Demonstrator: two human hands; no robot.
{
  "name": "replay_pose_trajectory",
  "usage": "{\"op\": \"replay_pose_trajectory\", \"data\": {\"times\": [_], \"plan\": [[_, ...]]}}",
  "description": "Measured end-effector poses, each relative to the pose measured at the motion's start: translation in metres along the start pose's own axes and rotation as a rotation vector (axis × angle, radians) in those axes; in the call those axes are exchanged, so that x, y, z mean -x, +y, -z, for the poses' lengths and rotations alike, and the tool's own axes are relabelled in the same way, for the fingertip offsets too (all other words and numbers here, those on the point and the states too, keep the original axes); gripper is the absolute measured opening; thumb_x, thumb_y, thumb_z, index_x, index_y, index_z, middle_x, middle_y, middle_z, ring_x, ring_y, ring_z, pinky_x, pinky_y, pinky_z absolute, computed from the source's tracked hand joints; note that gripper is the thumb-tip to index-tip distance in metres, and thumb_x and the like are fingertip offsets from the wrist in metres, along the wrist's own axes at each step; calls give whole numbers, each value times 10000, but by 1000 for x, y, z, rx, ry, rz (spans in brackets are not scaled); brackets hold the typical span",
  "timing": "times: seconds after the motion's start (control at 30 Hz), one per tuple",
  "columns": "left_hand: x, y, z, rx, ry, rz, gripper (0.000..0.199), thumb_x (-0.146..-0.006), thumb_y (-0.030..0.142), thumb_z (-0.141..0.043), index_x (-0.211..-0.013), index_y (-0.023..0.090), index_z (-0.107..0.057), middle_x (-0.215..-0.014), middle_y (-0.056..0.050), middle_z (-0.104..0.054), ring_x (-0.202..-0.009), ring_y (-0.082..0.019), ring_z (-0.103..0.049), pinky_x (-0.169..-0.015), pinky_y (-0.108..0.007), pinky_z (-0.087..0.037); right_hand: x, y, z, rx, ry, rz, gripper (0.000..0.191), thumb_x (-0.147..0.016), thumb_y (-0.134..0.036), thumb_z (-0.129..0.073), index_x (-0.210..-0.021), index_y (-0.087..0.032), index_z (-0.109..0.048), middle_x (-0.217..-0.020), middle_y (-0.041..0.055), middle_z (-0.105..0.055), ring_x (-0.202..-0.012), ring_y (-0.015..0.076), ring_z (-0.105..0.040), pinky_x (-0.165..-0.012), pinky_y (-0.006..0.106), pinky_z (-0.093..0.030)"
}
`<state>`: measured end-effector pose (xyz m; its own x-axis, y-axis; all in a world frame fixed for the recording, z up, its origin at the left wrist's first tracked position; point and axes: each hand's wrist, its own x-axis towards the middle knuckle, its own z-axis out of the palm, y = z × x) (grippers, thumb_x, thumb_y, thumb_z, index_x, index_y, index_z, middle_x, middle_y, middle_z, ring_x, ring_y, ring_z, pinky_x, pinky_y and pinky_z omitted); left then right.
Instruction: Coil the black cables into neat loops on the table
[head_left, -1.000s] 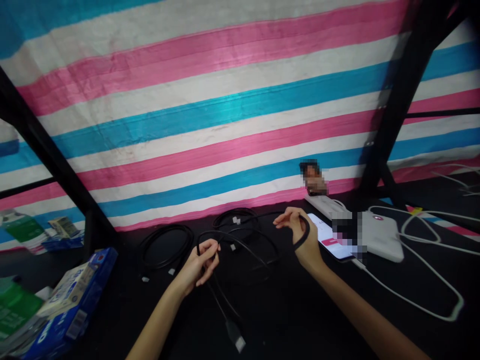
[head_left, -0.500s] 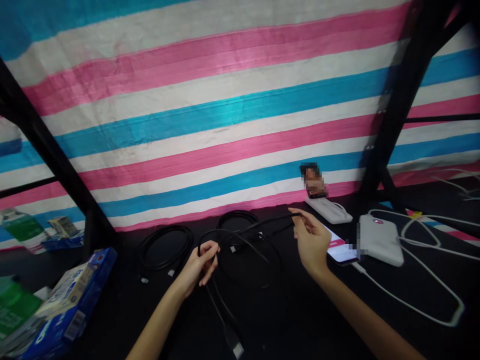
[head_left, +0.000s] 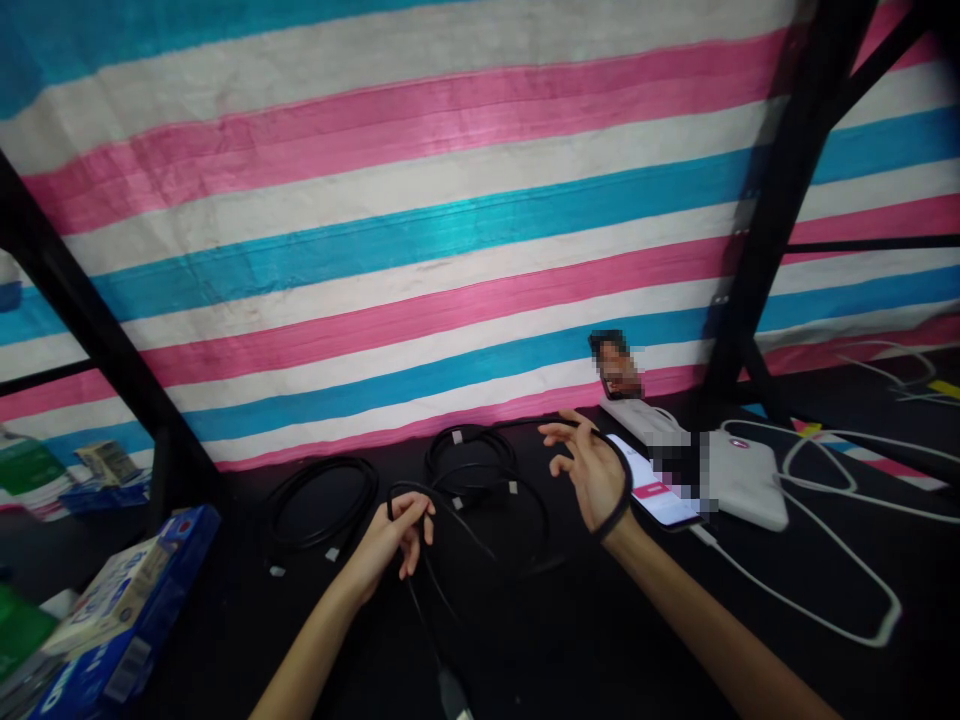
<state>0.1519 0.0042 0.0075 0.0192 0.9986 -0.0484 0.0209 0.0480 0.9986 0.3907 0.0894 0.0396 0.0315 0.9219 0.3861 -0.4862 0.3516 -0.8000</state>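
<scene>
My left hand (head_left: 401,530) is closed on a black cable (head_left: 424,625), which loops over its fingers. A plug (head_left: 452,690) on that cable hangs toward the bottom edge. My right hand (head_left: 589,470) has its fingers apart, and the black cable passes over its thumb side and round the back to the wrist. Between and behind the hands lies a coiled black cable (head_left: 429,455) with light-coloured connector ends. Another coiled black cable (head_left: 375,500) rests left of my left hand.
Right of my right hand are a lit phone (head_left: 660,490), a white power bank (head_left: 757,480) and a white cable (head_left: 817,610). Blue boxes (head_left: 135,650) and green-labelled bottles (head_left: 30,465) stand at left. Black frame posts (head_left: 765,200) rise before a striped sheet (head_left: 420,230).
My right hand has opened its pinch and spread its fingers, and the cable now runs round it to the wrist. The view has shifted slightly. My left hand keeps its grip.
</scene>
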Motion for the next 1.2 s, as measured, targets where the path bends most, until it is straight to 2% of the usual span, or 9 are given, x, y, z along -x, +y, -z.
{"op": "replay_pose_trajectory", "data": {"times": [0.17,0.33,0.47,0.57,0.67,0.8,0.9,1.03,1.2], "plan": [[-4,-2,4,-8,81,18,360,-741,512,-528,-764,153,-504,-575,-4,-574,-293,-96,-463,-254,-163,-291,-1,-2,1,-40,14,-23,346,-790,-490,-533,-975,-205,-600,-763,35,-591,-694,138,-519,-441,197,-369],[-2,8,10,39,203,-48,332,-732,485,-557,-738,155,-517,-499,37,-505,-290,-51,-369,-285,-147,-219,-7,1,5,-69,59,-59,335,-725,-539,-586,-805,-213,-596,-664,-21,-444,-588,101,-452,-424,183,-368],[3,17,11,115,297,-144,300,-737,436,-572,-667,153,-506,-421,53,-394,-405,-50,-339,-382,-140,-248,-9,8,8,0,61,-64,373,-686,-573,-599,-698,-207,-527,-764,-9,-468,-727,127,-529,-489,195,-449],[7,22,10,220,285,-215,318,-735,431,-568,-601,164,-458,-438,50,-338,-482,-75,-361,-450,-165,-305,-9,11,8,50,25,-78,392,-708,-590,-561,-713,-202,-510,-831,7,-516,-815,159,-584,-574,242,-499],[10,27,11,342,242,-270,326,-731,397,-585,-564,164,-431,-461,43,-333,-506,-84,-367,-469,-187,-313,-8,10,8,67,25,-68,400,-741,-595,-517,-721,-197,-483,-761,1,-556,-706,141,-614,-622,266,-509],[11,29,14,315,288,-249,333,-724,440,-592,-600,161,-459,-471,41,-367,-470,-79,-367,-433,-189,-288,-8,6,11,208,56,-4,372,-765,-561,-512,-758,-189,-532,-514,-80,-369,-367,54,-399,-376,187,-398],[10,28,15,318,303,-197,331,-714,466,-598,-647,156,-502,-437,58,-336,-419,-68,-343,-406,-180,-262,-8,6,13,298,54,-24,392,-761,-520,-544,-929,-174,-617,-499,-96,-279,-333,30,-244,-290,157,-246],[9,26,21,410,300,-260,342,-688,482,-612,-623,157,-529,-402,60,-313,-388,-60,-309,-401,-179,-249,-9,9,15,255,96,-39,381,-739,-492,-583,-942,-176,-644,-515,-85,-329,-364,28,-270,-322,159,-280],[13,28,30,395,216,-348,548,-599,679,-555,-651,135,-591,-477,-2,-438,-478,-125,-440,-473,-243,-351,-13,10,17,210,123,-50,383,-722,-477,-602,-968,-187,-650,-623,-59,-438,-379,16,-298,-331,163,-290]]}}
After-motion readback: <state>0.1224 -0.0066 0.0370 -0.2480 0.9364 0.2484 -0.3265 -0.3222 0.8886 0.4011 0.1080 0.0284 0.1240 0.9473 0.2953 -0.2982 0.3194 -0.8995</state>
